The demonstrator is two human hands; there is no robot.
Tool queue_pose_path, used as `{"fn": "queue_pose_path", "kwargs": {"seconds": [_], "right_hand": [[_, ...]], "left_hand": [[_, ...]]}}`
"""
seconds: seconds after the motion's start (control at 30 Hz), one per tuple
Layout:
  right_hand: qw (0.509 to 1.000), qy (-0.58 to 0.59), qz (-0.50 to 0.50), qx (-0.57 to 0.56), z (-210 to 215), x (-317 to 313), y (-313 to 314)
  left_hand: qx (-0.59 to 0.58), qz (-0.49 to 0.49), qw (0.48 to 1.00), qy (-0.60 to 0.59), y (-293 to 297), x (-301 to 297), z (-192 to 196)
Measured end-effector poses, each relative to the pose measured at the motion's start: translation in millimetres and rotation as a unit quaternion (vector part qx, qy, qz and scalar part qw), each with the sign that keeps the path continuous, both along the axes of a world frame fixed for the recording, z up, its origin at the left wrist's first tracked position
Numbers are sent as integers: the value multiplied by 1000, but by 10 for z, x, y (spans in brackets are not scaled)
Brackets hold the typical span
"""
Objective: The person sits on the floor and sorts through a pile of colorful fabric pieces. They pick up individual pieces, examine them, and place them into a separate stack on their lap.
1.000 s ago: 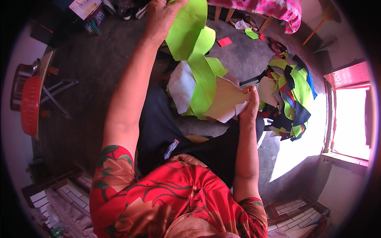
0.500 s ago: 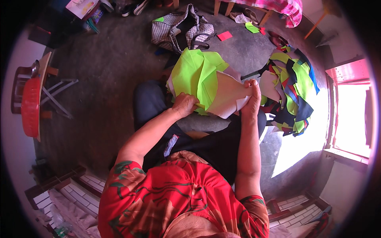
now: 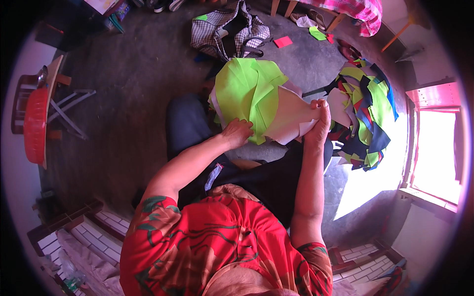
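A stack of lime-green cloth pieces (image 3: 244,91) rests over my lap, with pale grey pieces (image 3: 291,114) overlapping its right side. My left hand (image 3: 238,133) is closed at the lower edge of the green cloth, its fingers curled and the fingertips partly hidden. At the right end of the grey pieces, my right hand (image 3: 318,123) grips their gathered edge, thumb on top. To the right, a large heap of cut cloth pieces (image 3: 377,96) in green, navy, red, grey and blue lies on the floor.
A checked bag (image 3: 210,37) lies slumped on the floor ahead, with a red cloth piece (image 3: 283,42) beside it. Far right, shoes lie near a pink-draped piece of furniture (image 3: 363,12). At left, a red basin (image 3: 35,126) stands by a folding-leg table (image 3: 69,111).
My left hand has shifted slightly right along the green cloth's lower edge, and the folded green strip at its fingers no longer shows. My right hand keeps its grip on the grey pieces.
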State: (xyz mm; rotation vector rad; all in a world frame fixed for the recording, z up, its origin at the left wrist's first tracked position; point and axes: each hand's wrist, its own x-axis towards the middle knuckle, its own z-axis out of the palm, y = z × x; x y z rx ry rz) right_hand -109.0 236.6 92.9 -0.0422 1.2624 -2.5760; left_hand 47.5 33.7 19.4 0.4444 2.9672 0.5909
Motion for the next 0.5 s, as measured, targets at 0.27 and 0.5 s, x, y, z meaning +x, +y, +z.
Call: {"fn": "queue_pose_path", "kwargs": {"seconds": [0.27,0.5], "right_hand": [[1000,-10,-16,-13,23,-2,29],[1000,-5,-3,-11,-7,-3,45]], "left_hand": [[112,102,988,3,-29,-127,173],[-10,114,993,-2,-61,-323,25]]}}
